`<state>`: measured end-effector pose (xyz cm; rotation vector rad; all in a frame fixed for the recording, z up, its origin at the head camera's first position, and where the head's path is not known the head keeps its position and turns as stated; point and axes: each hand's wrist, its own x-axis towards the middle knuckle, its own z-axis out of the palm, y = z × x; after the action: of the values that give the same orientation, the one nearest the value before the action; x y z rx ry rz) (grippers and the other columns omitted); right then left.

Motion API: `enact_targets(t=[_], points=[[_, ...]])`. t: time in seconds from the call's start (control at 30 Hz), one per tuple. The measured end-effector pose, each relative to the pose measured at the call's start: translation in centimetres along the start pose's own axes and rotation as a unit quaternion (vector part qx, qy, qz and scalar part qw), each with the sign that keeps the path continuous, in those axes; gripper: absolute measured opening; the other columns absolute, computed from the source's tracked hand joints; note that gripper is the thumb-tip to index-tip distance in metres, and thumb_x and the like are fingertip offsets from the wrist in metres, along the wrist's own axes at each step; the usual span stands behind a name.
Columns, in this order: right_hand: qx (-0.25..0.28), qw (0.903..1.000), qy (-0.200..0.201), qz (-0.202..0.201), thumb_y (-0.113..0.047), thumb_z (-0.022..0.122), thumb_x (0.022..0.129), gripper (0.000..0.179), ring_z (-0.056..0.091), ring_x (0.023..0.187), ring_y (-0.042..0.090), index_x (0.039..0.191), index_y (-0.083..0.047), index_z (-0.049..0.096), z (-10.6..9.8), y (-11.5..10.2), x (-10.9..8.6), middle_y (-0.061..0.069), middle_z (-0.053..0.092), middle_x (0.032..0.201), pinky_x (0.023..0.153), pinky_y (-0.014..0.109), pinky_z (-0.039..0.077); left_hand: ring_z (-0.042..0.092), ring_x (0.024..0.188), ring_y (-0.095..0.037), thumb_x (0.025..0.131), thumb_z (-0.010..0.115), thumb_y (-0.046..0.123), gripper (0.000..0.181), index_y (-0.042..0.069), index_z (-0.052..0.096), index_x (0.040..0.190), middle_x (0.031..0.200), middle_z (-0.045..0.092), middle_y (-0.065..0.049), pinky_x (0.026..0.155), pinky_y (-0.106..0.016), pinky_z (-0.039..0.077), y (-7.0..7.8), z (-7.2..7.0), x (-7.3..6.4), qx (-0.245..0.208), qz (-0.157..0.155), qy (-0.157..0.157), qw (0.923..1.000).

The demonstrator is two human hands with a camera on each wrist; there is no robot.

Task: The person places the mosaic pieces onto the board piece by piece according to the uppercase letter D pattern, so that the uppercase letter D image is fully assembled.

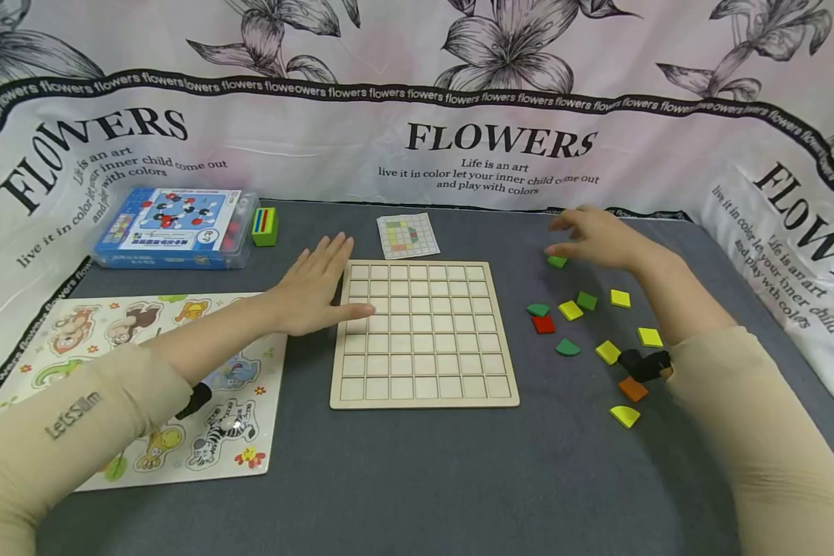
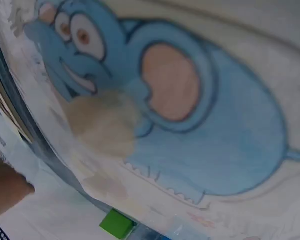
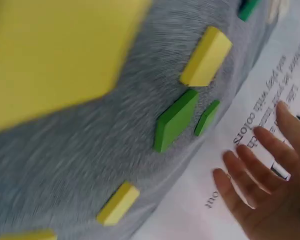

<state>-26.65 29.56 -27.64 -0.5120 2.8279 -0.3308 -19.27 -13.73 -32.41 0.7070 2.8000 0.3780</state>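
Centrally, gridded board (image 1: 424, 336), "LetsSlim" sleeve (image 1: 104, 409), "FLOWERS" backdrop (image 1: 320, 150)

Head view high, forward-down over table (image 1: 417, 479); 2 wrist views close, tilted

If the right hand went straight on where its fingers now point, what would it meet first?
Probably the small grid card, though the right hand may pass above it; depth is unclear.

**Play spot, rm type unclear**

Gray table (image 1: 417, 479) w/ animal puzzle (image 1: 225, 432), grid board (image 1: 425, 336), colored blocks (image 1: 570, 310) & boxed kit (image 1: 175, 230); flower-print cloth (image 1: 306, 147) hung behind. Home vs. classrm: can't tell.
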Motion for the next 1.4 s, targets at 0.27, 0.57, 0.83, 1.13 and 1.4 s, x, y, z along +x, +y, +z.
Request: enact_targets(t=[0.27,0.57,0.83,1.13,1.4], points=[[0.077,0.9934,-0.075,0.041,-0.031,0.062,0.098,0.05,0.057,0.115,0.039,0.135,0.002,0.054,0.4,1.8,0.9,0.027,0.056,0.13,0.095,0.055,0.05,-0.012,0.155,-0.04,0.083,0.063,0.07,0.123,0.002,-0.008,0.159,0.167,-0.013,-0.018,0.126,-0.059,0.001,-0.8,-0.7,0.6,-0.065,0.025,-0.109,0.9916],[0.096,0.9908,-0.078,0.055,-0.031,0.067,0.095,0.05,0.059,0.111,0.035,0.13,0.003,0.056,0.7,2.5,1.6,0.027,0.058,0.129,0.095,0.052,0.053,-0.014,0.154,-0.042,0.069,0.081,0.065,0.143,-0.001,-0.01,0.157,0.166,-0.017,-0.021,0.125,-0.06,0.003,-1.4,-0.7,0.4,-0.056,0.035,-0.153,0.9861],[0.087,0.9921,-0.071,0.057,-0.027,0.071,0.092,0.043,0.059,0.098,0.028,0.12,0.003,0.057,1.1,2.4,2.0,0.023,0.061,0.118,0.088,0.046,0.052,-0.011,0.154,-0.043,0.067,0.081,0.066,0.145,-0.003,-0.01,0.157,0.165,-0.017,-0.022,0.126,-0.059,0.006,-1.4,-0.3,0.5,-0.045,0.036,-0.148,0.9874],[0.079,0.9919,-0.078,0.061,-0.022,0.071,0.092,0.035,0.056,0.091,0.025,0.111,0.003,0.059,1.1,2.4,2.4,0.018,0.063,0.106,0.08,0.037,0.051,-0.008,0.155,-0.043,0.066,0.081,0.067,0.145,-0.003,-0.008,0.157,0.166,-0.015,-0.022,0.126,-0.059,0.008,-1.4,-0.1,0.6,-0.036,0.035,-0.142,0.9885],[0.037,0.9955,-0.072,0.049,-0.018,0.072,0.089,0.029,0.05,0.089,0.027,0.106,0.001,0.058,1.0,1.7,2.8,0.015,0.057,0.099,0.073,0.035,0.043,-0.008,0.155,-0.043,0.066,0.08,0.068,0.145,-0.002,-0.008,0.157,0.166,-0.015,-0.022,0.126,-0.059,0.008,-1.5,-0.1,0.6,-0.033,0.038,-0.142,0.9885]])
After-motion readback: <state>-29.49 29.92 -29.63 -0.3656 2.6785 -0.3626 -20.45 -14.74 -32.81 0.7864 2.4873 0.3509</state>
